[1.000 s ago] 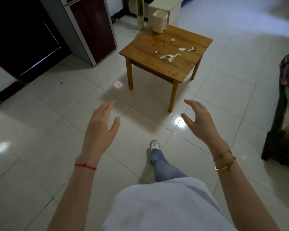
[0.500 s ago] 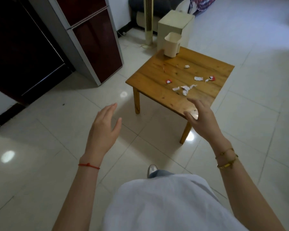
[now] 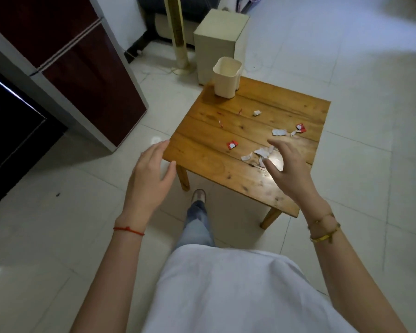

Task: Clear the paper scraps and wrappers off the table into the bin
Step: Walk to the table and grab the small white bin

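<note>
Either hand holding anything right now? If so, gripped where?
Nothing is held. The left hand is open beside the table. The right hand is open, fingers spread above the torn paper scraps.

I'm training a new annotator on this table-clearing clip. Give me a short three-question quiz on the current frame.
1. True or false: the small cream bin stands on the wooden table.
2. Which hand is over the cluster of white paper scraps? A) left hand B) right hand C) neither
3. Fill in: both hands are open and holding ____.

Key: 1. True; it stands at the table's far corner. 2. B; the left hand is off the table's near-left corner. 3. Nothing; the scraps and the red-and-white wrappers all lie on the tabletop.
</note>
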Tool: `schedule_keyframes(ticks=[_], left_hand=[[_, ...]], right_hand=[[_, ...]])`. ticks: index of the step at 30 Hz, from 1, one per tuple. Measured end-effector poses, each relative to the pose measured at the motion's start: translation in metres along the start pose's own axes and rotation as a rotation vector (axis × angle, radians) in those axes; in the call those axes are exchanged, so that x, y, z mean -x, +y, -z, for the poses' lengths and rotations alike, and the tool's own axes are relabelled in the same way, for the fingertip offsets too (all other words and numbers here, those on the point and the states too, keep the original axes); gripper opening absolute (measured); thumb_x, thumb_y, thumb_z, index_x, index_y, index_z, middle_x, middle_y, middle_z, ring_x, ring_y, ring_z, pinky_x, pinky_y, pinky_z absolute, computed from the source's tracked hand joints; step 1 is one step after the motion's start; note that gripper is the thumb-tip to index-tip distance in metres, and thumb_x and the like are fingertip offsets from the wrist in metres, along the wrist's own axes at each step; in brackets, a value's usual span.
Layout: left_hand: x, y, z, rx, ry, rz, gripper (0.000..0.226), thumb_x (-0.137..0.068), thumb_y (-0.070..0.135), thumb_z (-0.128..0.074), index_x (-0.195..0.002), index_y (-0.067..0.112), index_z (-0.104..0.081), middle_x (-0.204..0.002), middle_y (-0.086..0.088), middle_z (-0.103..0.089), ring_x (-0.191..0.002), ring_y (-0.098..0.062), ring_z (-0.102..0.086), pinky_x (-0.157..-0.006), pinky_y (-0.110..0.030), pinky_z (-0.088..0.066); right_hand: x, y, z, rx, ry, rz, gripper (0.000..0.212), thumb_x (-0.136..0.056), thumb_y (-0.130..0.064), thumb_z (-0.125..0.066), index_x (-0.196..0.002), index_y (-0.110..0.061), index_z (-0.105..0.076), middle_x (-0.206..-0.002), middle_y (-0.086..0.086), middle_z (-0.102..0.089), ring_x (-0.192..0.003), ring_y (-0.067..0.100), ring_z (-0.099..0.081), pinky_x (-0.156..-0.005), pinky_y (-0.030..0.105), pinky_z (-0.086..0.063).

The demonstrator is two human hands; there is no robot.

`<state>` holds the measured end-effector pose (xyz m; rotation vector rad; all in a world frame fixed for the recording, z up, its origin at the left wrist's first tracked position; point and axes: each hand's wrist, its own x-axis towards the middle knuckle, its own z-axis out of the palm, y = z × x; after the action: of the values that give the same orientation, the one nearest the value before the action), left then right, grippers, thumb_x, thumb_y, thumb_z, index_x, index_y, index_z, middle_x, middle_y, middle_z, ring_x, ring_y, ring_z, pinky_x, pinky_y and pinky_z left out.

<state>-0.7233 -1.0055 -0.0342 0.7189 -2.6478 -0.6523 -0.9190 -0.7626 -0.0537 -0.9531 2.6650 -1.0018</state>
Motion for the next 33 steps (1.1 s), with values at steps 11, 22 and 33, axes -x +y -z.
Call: schedule_keyframes(ticks=[11,22,33], left_hand=[[-0.262,-0.069,-0.022,0.035,-0.152,-0.135,0.047,-0.093,0.033,-0.044,-0.138,0.022,-0.038,-0.139,0.001,-0.047,-0.127,-0.013,-0.043,-0.102,-0.024,-0.034],[-0.429,-0.081,-0.097,0.008,-0.325,-0.201,0.046,-0.093,0.036,-0.044,-0.138,0.025,-0.036,-0.141,0.001,-0.046,-0.129,-0.016,-0.043,-0.098,-0.028,-0.037],[-0.574,-0.097,-0.238,-0.032,-0.341,-0.085,0.044,-0.091,0.036,-0.048,-0.129,0.015,-0.046,-0.130,-0.009,-0.056,-0.117,-0.026,-0.053,-0.088,-0.033,-0.044]], right_hand=[[-0.195,-0.014,-0.047,0.008,0.117,-0.219,0.046,-0.094,-0.027,-0.058,-0.136,-0.018,-0.045,-0.135,0.001,-0.052,-0.126,0.017,-0.046,-0.106,0.035,-0.039],[-0.317,0.015,-0.055,0.074,0.160,-0.392,0.045,-0.093,-0.024,-0.058,-0.135,-0.015,-0.047,-0.135,0.004,-0.052,-0.129,0.020,-0.043,-0.107,0.035,-0.036],[-0.397,0.091,-0.086,0.123,0.104,-0.507,0.046,-0.094,-0.026,-0.056,-0.136,-0.012,-0.045,-0.135,0.007,-0.052,-0.128,0.022,-0.043,-0.107,0.035,-0.036]])
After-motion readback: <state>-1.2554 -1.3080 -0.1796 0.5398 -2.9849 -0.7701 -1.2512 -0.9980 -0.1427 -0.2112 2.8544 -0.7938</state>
